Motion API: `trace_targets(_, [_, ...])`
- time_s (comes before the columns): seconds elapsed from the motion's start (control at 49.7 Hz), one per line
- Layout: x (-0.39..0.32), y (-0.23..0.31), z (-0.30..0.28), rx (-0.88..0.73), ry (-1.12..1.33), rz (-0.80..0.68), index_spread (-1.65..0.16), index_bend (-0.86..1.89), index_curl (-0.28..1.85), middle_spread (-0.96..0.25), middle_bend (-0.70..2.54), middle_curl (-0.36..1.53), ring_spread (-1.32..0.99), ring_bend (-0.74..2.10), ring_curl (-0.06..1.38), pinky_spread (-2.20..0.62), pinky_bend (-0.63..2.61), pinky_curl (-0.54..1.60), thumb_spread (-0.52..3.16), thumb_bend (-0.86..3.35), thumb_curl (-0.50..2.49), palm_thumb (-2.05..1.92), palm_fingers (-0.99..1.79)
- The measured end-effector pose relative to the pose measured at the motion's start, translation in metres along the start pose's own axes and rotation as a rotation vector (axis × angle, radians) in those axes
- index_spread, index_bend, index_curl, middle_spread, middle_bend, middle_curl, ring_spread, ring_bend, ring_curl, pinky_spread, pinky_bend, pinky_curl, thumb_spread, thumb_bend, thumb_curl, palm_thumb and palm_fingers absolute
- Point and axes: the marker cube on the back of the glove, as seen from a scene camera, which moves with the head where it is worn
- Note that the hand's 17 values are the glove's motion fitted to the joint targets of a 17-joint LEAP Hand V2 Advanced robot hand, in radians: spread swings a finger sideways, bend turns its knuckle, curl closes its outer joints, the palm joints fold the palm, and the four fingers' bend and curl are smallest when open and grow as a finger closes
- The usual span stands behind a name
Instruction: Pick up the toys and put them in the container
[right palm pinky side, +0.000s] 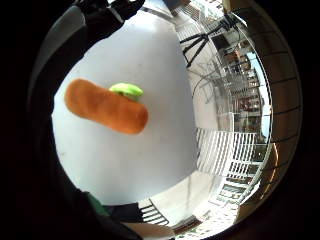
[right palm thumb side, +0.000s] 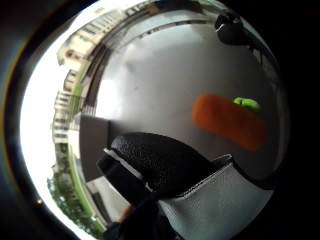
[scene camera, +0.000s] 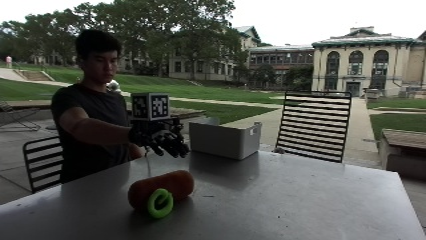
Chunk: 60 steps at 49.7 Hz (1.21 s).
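Toys on the table (scene camera: 319, 200) are lying together near its front edge: an orange plush cylinder (scene camera: 162, 190) is resting on its side with a green ring (scene camera: 160, 203) touching its near end. Gloved right hand (scene camera: 162, 141) is hovering above the table, apart from the toys, with fingers relaxed, pointing downward and gripping nothing. Grey container (scene camera: 223, 139) is sitting farther back, just beside the hand.
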Motion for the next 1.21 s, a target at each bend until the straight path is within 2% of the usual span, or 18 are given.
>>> trace_targets(0.241, [0.024, 0.001, 0.056, -0.082, -0.033, 0.069, -0.32, 0.41, 0.46, -0.12, 0.38, 0.44, -0.2, 0.55, 0.18, 0.0, 0.65, 0.24, 0.85, -0.12, 0.16, -0.17, 0.27])
trace_targets(0.563, [0.028, 0.001, 0.108, -0.149, -0.038, 0.076, -0.3, 0.47, 0.49, -0.13, 0.42, 0.45, -0.23, 0.64, 0.2, -0.01, 0.53, 0.23, 0.84, -0.11, 0.16, -0.15, 0.45])
trace_targets(0.785, [0.026, -0.006, 0.126, -0.119, 0.015, 0.071, -0.23, 0.64, 0.55, -0.16, 0.58, 0.5, -0.27, 0.58, 0.18, -0.01, 0.44, 0.21, 0.86, -0.07, 0.18, -0.09, 0.69])
trace_targets(0.906, [0.026, -0.01, 0.132, -0.089, 0.018, 0.071, -0.19, 0.87, 0.61, -0.2, 0.64, 0.51, -0.33, 0.56, 0.17, -0.04, 0.33, 0.19, 0.9, -0.04, 0.21, -0.02, 0.89])
trace_targets(1.107, [0.026, -0.022, 0.133, -0.015, 0.006, 0.06, -0.12, 1.01, 0.66, -0.25, 0.86, 0.58, -0.43, 0.83, 0.27, -0.15, 0.15, 0.16, 1.04, 0.04, 0.26, 0.16, 1.3])
trace_targets(1.167, [0.025, -0.026, 0.131, -0.003, 0.0, 0.05, -0.11, 1.01, 0.67, -0.24, 0.94, 0.6, -0.42, 0.96, 0.32, -0.19, 0.17, 0.17, 1.07, 0.06, 0.28, 0.21, 1.37])
trace_targets(1.187, [0.025, -0.027, 0.13, -0.001, -0.001, 0.046, -0.11, 0.98, 0.66, -0.22, 0.91, 0.59, -0.41, 1.02, 0.35, -0.25, 0.28, 0.21, 1.09, 0.11, 0.3, 0.29, 1.48])
trace_targets(1.207, [0.025, -0.028, 0.129, 0.003, 0.0, 0.043, -0.1, 0.98, 0.67, -0.22, 0.92, 0.6, -0.4, 1.04, 0.36, -0.27, 0.29, 0.21, 1.09, 0.11, 0.3, 0.3, 1.47])
